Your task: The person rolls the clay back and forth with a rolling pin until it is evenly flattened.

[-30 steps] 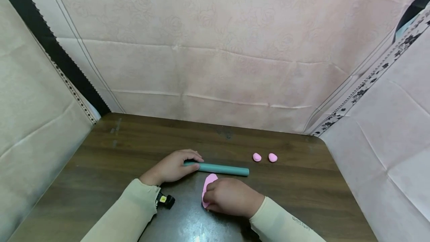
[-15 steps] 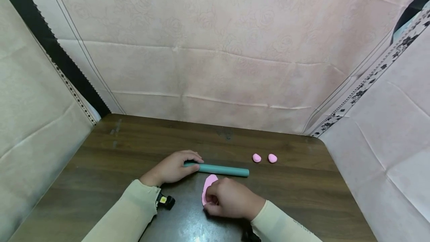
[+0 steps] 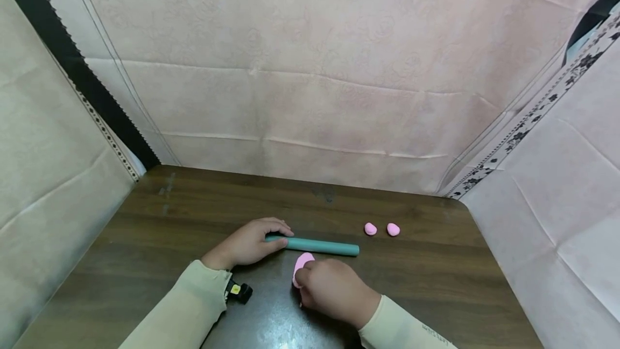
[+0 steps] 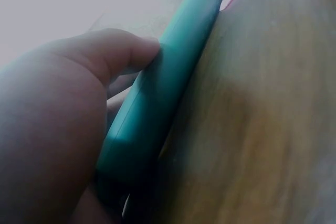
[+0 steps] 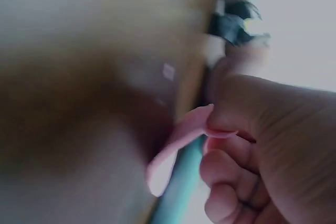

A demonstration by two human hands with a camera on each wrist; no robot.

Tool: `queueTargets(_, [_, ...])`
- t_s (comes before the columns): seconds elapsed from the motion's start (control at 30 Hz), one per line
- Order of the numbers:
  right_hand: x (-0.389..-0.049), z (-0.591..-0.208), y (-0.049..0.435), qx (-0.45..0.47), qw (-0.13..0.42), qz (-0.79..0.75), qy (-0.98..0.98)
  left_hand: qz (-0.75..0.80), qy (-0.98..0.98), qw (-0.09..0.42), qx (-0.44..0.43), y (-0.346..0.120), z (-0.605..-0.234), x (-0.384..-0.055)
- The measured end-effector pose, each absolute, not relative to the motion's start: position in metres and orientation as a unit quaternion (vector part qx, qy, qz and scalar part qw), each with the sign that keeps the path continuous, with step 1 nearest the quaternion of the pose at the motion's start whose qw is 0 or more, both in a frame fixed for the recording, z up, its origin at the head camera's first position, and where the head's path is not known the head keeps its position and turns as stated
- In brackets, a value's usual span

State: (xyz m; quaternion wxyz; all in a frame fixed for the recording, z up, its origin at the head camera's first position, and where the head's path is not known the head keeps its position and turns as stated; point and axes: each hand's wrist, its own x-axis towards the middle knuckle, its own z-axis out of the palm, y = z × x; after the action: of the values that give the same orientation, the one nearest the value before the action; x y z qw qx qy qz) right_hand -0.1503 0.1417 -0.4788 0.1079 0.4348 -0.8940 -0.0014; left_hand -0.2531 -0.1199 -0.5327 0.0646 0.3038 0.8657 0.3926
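My left hand holds the left end of a smooth teal rod lying on the table, its thumb along the near side. Just below the rod, my right hand pinches a flat pink strip of modelling clay between thumb and curled fingers. In the right wrist view the clay strip bends at the pinched end, and its rounded far end points away from the hand. The hand covers the near part of the strip in the head view.
Two small pink clay lumps lie side by side toward the back right of the brown wooden table. Pale cloth curtains hang behind the table and along both sides. A black wrist camera sits at the left sleeve.
My right hand has shifted its fingers along the clay strip's near end, and less of that end shows beside them. The left hand and teal rod have stayed in place.
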Motion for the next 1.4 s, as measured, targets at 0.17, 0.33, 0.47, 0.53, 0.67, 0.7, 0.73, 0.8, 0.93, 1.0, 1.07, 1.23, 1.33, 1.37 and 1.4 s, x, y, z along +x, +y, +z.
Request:
queueTargets(0.17, [-0.149,-0.471,0.142,0.406,0.105,0.032,-0.907,0.397,0.865,0.069,0.3,-0.119,-0.534,-0.252])
queueTargets(0.33, [-0.139,-0.479,0.138,0.414,0.111,-0.079,-0.9,0.394,0.864,0.069,0.305,-0.12,-0.536,-0.251])
queueTargets(0.47, [-0.134,-0.475,0.136,0.415,0.143,-0.13,-0.889,0.394,0.863,0.067,0.309,-0.119,-0.534,-0.252])
queueTargets(0.53, [-0.136,-0.47,0.136,0.41,0.148,-0.136,-0.89,0.395,0.863,0.066,0.308,-0.118,-0.533,-0.254])
queueTargets(0.67, [-0.144,-0.456,0.141,0.392,0.128,-0.112,-0.904,0.394,0.863,0.071,0.307,-0.116,-0.532,-0.255])
queueTargets(0.7, [-0.147,-0.452,0.142,0.386,0.117,-0.1,-0.91,0.391,0.865,0.07,0.307,-0.116,-0.532,-0.256])
queueTargets(0.73, [-0.149,-0.448,0.144,0.381,0.108,-0.091,-0.914,0.387,0.866,0.069,0.308,-0.115,-0.532,-0.256])
queueTargets(0.8, [-0.155,-0.442,0.147,0.37,0.096,-0.069,-0.922,0.384,0.868,0.064,0.308,-0.114,-0.532,-0.256])
queueTargets(0.93, [-0.166,-0.428,0.154,0.353,0.083,-0.014,-0.932,0.384,0.87,0.049,0.306,-0.111,-0.531,-0.258])
queueTargets(1.0, [-0.17,-0.42,0.158,0.343,0.072,0.018,-0.936,0.387,0.869,0.044,0.306,-0.11,-0.531,-0.258])
queueTargets(1.07, [-0.174,-0.413,0.162,0.332,0.06,0.039,-0.941,0.389,0.869,0.043,0.303,-0.11,-0.531,-0.258])
queueTargets(1.23, [-0.182,-0.39,0.183,0.316,0.04,0.05,-0.947,0.388,0.871,0.053,0.296,-0.111,-0.531,-0.257])
queueTargets(1.33, [-0.188,-0.375,0.206,0.312,0.034,0.048,-0.948,0.387,0.874,0.056,0.288,-0.112,-0.53,-0.255])
queueTargets(1.37, [-0.191,-0.369,0.215,0.309,0.03,0.047,-0.949,0.387,0.875,0.057,0.285,-0.113,-0.529,-0.255])
queueTargets(1.4, [-0.193,-0.364,0.224,0.304,0.026,0.048,-0.951,0.388,0.875,0.058,0.283,-0.113,-0.529,-0.254])
